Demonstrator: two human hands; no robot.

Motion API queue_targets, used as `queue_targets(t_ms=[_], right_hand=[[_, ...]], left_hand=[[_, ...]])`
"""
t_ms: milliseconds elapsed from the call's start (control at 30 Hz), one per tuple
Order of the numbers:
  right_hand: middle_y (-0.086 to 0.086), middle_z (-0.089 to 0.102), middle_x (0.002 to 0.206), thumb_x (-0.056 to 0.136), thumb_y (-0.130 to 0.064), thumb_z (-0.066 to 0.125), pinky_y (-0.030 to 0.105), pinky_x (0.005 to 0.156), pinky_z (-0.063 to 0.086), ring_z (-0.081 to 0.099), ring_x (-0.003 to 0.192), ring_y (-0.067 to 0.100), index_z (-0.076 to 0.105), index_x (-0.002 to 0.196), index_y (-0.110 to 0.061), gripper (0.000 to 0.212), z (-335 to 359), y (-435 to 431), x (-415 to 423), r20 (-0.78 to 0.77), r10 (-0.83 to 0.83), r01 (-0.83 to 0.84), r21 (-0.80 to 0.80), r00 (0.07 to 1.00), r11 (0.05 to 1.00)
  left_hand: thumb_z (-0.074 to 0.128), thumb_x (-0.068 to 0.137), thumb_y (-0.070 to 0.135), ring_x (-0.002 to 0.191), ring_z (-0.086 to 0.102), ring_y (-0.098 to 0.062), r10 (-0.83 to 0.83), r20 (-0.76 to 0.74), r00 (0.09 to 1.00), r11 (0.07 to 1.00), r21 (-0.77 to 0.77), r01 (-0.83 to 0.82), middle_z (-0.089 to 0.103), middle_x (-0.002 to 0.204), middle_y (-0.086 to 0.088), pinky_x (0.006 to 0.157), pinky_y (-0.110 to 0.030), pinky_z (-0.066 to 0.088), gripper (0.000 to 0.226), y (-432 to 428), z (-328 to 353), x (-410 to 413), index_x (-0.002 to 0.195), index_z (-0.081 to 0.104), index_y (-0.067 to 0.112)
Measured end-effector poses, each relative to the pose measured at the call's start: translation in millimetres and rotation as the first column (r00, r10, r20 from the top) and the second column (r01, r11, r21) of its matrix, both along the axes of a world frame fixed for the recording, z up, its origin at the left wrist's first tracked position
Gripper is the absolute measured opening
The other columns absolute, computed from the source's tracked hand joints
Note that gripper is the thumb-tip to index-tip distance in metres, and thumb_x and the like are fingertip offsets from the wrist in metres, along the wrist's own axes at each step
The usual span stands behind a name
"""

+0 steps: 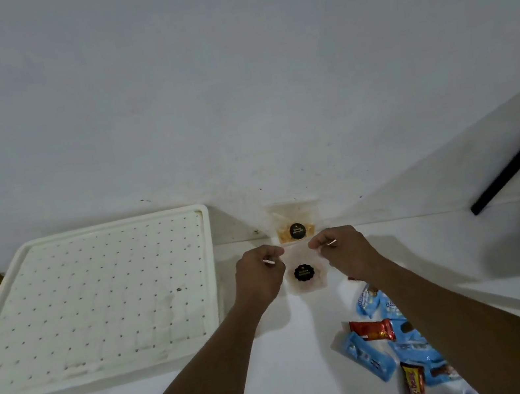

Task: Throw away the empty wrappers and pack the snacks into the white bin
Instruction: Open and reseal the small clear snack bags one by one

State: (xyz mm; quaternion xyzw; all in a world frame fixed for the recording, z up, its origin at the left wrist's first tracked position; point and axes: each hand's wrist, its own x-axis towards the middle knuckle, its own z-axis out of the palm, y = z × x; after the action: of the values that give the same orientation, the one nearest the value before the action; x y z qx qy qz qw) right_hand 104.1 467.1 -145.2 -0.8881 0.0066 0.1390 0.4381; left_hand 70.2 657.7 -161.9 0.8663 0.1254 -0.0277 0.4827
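- Head view: white bin [97, 305] sits on the left of the white worktop [251, 389], right up against the wall. Nothing in it that I can see, just a dotted floor with some smudges.
- Both hands are pinching the top corners of a clear pouch [305, 274] with a black round sticker, left hand [260, 275] on one corner and right hand [345, 253] on the other. It's just right of the bin.
- Second clear pouch [295, 222] behind it leans on the wall, with something yellowish inside.
- Blue wrappers [413, 347] and red wrappers [372, 331] are piled under the right forearm. Can't tell which are empty.
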Motion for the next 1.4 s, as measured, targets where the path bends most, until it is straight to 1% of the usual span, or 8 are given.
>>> queue_targets(t_ms=[133,300,600,767,933,1100,1267,1400], right_hand=[[-0.001,0.069,0.111,0.087,0.0,0.059,0.029,0.092,0.05,0.064,0.11,0.02,0.072,0.098,-0.021,0.027,-20,1,29,-0.041,0.003,-0.003,-0.001,0.999,1.0],[-0.001,0.057,0.135,0.089,-0.011,0.062,0.019,0.093,0.035,0.051,0.126,0.017,0.067,0.116,-0.023,0.03,-32,2,37,-0.006,-0.021,0.021,-0.062,1.0,0.998],[0.003,0.067,0.099,0.091,-0.008,0.063,0.016,0.068,0.045,0.06,0.084,0.014,0.071,0.103,-0.01,0.015,-38,-11,-43,-0.11,-0.079,0.078,-0.011,0.991,0.997],[0.007,0.071,0.094,0.089,-0.006,0.06,0.026,0.077,0.048,0.063,0.085,0.016,0.074,0.092,-0.004,0.014,-54,-29,-129,-0.166,-0.076,0.055,-0.126,0.983,0.99],[0.007,0.072,0.09,0.088,-0.018,0.06,0.029,0.074,0.05,0.067,0.087,0.023,0.071,0.082,-0.007,0.017,-70,-53,-212,-0.235,-0.109,0.049,-0.25,0.966,0.967],[0.0,0.069,0.097,0.085,-0.024,0.065,0.026,0.078,0.045,0.064,0.093,0.018,0.068,0.086,-0.022,0.003,-74,-65,-264,-0.286,-0.238,0.165,-0.257,0.928,0.952],[0.011,0.063,0.071,0.082,-0.018,0.069,0.024,0.049,0.039,0.058,0.063,0.021,0.07,0.08,-0.006,0.012,-62,-70,-297,-0.52,-0.24,0.218,-0.104,0.82,0.97],[0.011,0.064,0.066,0.081,-0.006,0.064,0.021,0.047,0.04,0.06,0.054,0.016,0.066,0.077,-0.008,0.005,-64,-68,-317,-0.497,-0.188,0.181,-0.063,0.847,0.981]], left_hand=[[0.069,0.085,0.013,0.103,0.067,-0.014,-0.055,-0.026,0.998,0.998,0.023,0.055,0.068,0.124,0.004,0.098,-0.031,0.052,0.035,3,-19,26,0.118,0.07,0.024],[0.07,0.084,0.013,0.137,0.044,-0.02,-0.122,0.003,0.993,0.985,0.126,0.12,0.045,0.148,-0.005,0.114,-0.035,0.038,0.054,2,-34,31,0.136,0.056,0.02],[0.073,0.085,0.026,0.124,0.056,-0.025,-0.187,-0.18,0.966,0.976,0.077,0.204,0.043,0.144,-0.005,0.108,-0.038,0.045,0.062,-7,-46,-51,0.142,0.048,0.023],[0.077,0.083,0.032,0.111,0.062,-0.018,-0.381,-0.36,0.852,0.915,-0.014,0.404,0.06,0.127,0.0,0.093,-0.025,0.049,0.054,-17,-53,-126,0.132,0.058,0.023],[0.076,0.08,0.036,0.132,0.047,-0.021,-0.592,-0.44,0.675,0.692,0.152,0.706,0.05,0.145,0.0,0.11,-0.034,0.039,0.069,-39,-59,-198,0.142,0.048,0.027],[0.071,0.079,0.04,0.117,0.056,-0.027,-0.678,-0.411,0.609,0.466,0.401,0.789,0.06,0.128,-0.003,0.093,-0.04,0.048,0.064,-63,-58,-230,0.138,0.049,0.03],[0.067,0.084,0.035,0.107,0.059,-0.026,-0.631,-0.405,0.661,0.488,0.455,0.745,0.061,0.115,-0.004,0.087,-0.037,0.047,0.042,-68,-60,-246,0.125,0.059,0.03],[0.066,0.082,0.031,0.104,0.062,-0.021,-0.584,-0.406,0.703,0.592,0.38,0.711,0.065,0.109,0.003,0.086,-0.033,0.049,0.023,-62,-62,-254,0.104,0.068,0.027]])
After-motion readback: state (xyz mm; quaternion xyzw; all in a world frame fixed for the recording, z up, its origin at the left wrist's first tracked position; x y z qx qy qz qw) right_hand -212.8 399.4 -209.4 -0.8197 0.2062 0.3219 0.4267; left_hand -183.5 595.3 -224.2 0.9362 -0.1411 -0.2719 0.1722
